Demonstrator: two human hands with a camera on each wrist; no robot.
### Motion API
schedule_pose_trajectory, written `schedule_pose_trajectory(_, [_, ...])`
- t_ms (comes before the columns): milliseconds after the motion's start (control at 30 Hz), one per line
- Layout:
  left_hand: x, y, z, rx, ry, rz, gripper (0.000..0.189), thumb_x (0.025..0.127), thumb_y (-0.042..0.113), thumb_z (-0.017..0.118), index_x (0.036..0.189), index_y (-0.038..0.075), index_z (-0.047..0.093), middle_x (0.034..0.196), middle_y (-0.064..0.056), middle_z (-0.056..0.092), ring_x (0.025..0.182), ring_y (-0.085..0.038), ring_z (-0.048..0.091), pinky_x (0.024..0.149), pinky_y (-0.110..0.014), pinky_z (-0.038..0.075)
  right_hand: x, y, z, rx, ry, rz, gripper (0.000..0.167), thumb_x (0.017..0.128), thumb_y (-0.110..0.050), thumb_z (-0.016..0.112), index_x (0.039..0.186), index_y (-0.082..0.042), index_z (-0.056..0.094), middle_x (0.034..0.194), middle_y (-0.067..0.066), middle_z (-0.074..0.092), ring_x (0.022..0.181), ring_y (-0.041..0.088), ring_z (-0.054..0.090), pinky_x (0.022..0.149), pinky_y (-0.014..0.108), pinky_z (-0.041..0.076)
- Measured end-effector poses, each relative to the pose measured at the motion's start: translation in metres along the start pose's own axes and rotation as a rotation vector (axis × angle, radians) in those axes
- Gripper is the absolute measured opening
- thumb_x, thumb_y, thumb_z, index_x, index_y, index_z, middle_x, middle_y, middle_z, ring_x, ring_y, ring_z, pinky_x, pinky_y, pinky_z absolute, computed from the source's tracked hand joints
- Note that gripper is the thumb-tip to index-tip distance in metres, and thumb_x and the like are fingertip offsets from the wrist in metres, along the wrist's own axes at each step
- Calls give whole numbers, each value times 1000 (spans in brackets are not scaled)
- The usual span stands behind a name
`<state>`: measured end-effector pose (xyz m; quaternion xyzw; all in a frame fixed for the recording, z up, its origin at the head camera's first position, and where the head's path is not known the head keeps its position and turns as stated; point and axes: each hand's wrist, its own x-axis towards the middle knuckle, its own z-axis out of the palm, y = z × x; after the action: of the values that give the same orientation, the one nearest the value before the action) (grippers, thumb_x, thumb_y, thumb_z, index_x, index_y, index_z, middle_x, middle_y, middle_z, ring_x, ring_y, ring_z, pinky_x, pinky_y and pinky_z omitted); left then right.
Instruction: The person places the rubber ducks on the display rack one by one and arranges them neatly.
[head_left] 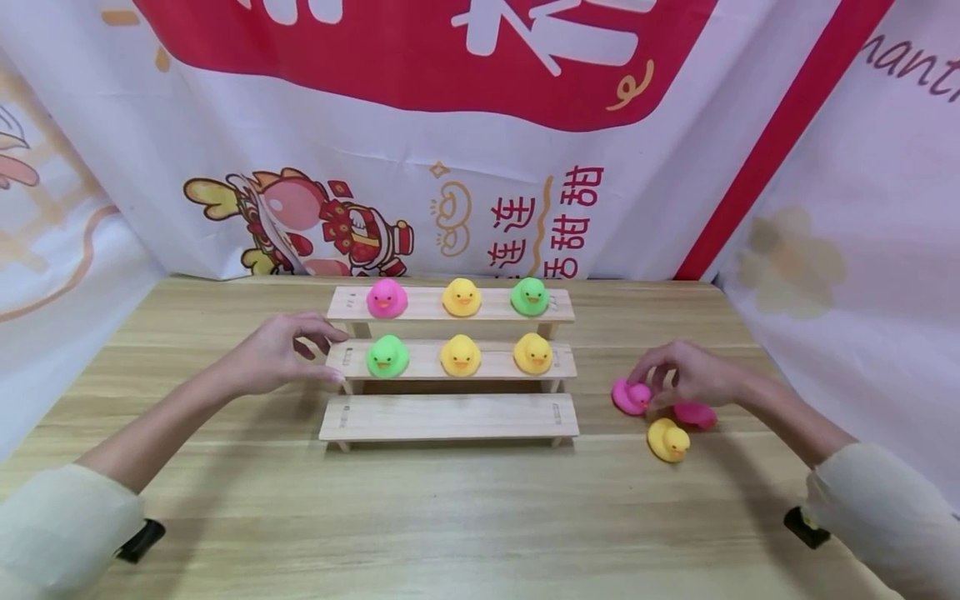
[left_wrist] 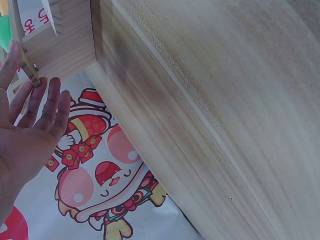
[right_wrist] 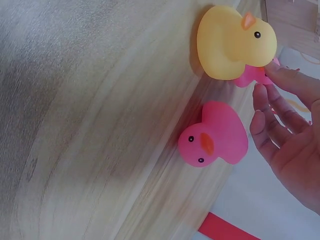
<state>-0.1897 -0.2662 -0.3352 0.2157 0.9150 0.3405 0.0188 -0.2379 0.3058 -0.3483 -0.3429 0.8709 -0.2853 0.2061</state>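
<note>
A three-tier wooden stand [head_left: 450, 417] is on the table. My left hand [head_left: 281, 354] holds the left end of its middle shelf, thumb at the near edge and fingers at the far edge. In the left wrist view, the left hand's fingers [left_wrist: 50, 107] extend past the shelf end. Right of the stand, my right hand [head_left: 690, 375] pinches a pink rubber duck [head_left: 628, 397] between thumb and fingers, low over the table. Beside that hand lie a second pink duck [right_wrist: 222, 132] and a yellow duck [right_wrist: 220, 45].
The top shelf carries a pink duck [head_left: 386, 298], a yellow duck [head_left: 461, 297] and a green duck [head_left: 530, 297]. On the middle shelf sit a green duck [head_left: 387, 357] and two yellow ducks [head_left: 460, 357]. Behind the wooden table [head_left: 450, 525] hangs a printed cloth [head_left: 637, 183].
</note>
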Motion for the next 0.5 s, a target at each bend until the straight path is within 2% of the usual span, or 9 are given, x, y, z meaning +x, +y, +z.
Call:
schedule_pose_trajectory(200, [0,0,0,12,2,0,52,76,20,95,118,-3,74,113,-12,73,96,-24,65,81,-35,62,3,2,2,-5,-11,6,30,82,-10,89,109,-7,77,105,1,73,86,17,66,77,34,59])
schedule_pose_trajectory(500, [0,-1,0,-2,1,4,52,77,19,94,119,-3,74,112,-13,73,95,-25,65,81,-39,63,6,2,3,-30,-8,10,30,80,-11,91,107,-9,78,101,-1,71,84,17,64,72,31,58])
